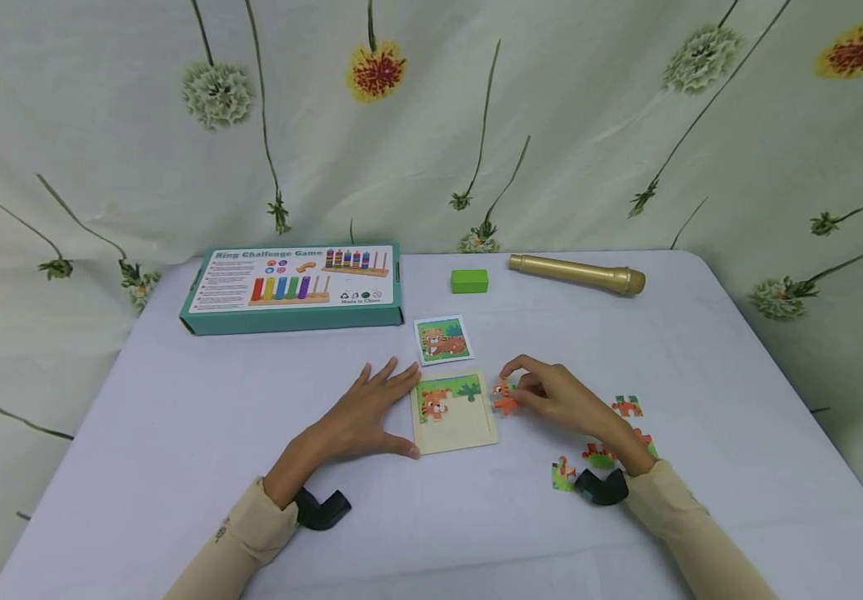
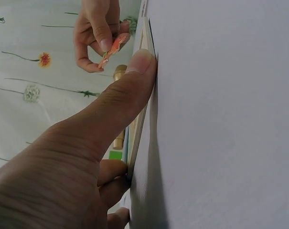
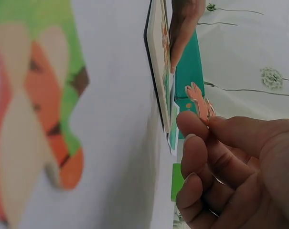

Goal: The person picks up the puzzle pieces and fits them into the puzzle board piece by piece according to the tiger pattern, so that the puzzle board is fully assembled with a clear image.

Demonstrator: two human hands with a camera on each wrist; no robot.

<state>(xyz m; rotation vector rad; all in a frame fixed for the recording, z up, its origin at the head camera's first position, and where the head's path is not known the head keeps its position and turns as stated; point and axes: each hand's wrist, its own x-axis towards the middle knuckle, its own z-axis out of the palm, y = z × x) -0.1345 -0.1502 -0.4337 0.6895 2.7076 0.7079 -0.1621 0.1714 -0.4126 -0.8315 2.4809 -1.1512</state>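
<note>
My right hand (image 1: pixel 562 396) pinches an orange puzzle piece (image 1: pixel 505 398) between thumb and fingertips, just off the right edge of a wooden puzzle board (image 1: pixel 456 435). In the right wrist view the piece (image 3: pixel 198 101) is seen nearly edge-on, raised above the cloth. Spread wide, my left hand (image 1: pixel 362 417) touches the board's left side, its thumb (image 2: pixel 130 78) at the near corner and fingertips at the far one. Fitted pieces (image 1: pixel 434 403) with a tiger's face and green leaves fill the board's upper part. A tiger picture card (image 1: pixel 443 340) lies right behind it.
Several loose puzzle pieces (image 1: pixel 627 406) lie around my right forearm, some partly hidden by it. Farther back are a teal Ring Challenge Game box (image 1: pixel 289 287), a green block (image 1: pixel 469 282) and a gold microphone (image 1: pixel 577 273). A flowered curtain (image 1: pixel 431 125) hangs behind the white-covered table (image 1: pixel 139 467).
</note>
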